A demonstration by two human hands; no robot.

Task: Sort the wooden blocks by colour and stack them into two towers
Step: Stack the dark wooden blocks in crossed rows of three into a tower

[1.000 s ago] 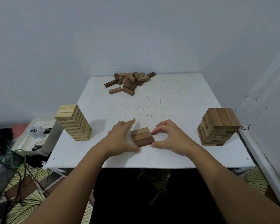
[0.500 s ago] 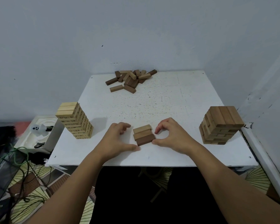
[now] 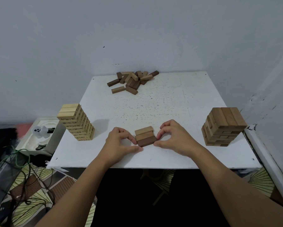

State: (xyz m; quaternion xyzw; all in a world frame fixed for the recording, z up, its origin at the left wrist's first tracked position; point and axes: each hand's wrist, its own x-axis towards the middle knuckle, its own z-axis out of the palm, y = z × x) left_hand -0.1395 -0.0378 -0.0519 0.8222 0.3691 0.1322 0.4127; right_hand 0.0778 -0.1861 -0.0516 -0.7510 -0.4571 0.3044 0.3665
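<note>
White table [image 3: 178, 102] is carrying three blocks [image 3: 145, 136] lying side by side near its front edge, with the left hand [image 3: 119, 141] and right hand [image 3: 173, 138] pinching their opposite ends between curled fingers.

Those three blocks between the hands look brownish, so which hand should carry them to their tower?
Probably the right hand: the brown tower stands on its side, while the left hand sits nearer the pale tower. Both hands flank the three blocks.

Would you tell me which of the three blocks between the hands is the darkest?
The dark brown wooden block nearest the table edge; the other two are lighter tan.
</note>
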